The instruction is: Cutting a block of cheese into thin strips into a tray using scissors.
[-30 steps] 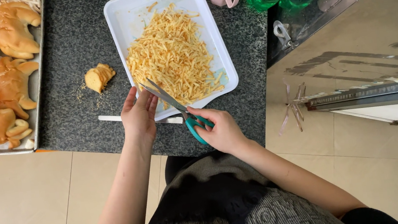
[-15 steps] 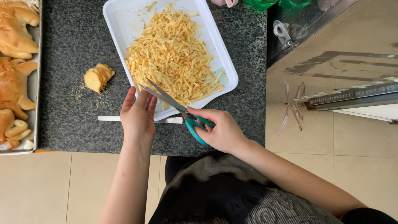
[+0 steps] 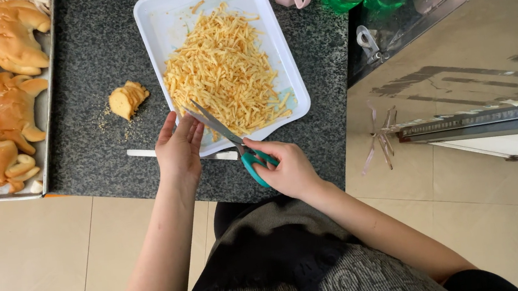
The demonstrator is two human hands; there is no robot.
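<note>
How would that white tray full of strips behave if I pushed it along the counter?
The tray looks thin and light, so it would probably slide easily on the smooth stone counter. Its near edge overhangs the counter, so a push toward you might tip it. The strips lie loose in a heap, so they would likely shift or spill if jolted.

The scissors [image 3: 232, 141] had teal handles and thin grey metal blades, which pointed toward ten o'clock over the near rim of the white tray [image 3: 155, 20]. The handles sat gripped in the right hand [image 3: 285, 168], at four o'clock of the blade tips. The blades looked slightly parted. The tray was rectangular, tilted a little clockwise on the dark speckled counter [image 3: 90, 54], and held a heap of thin orange-yellow strips [image 3: 223, 71]. The left hand [image 3: 177, 152] rested at the tray's seven o'clock corner, fingers by the blade tips.
</note>
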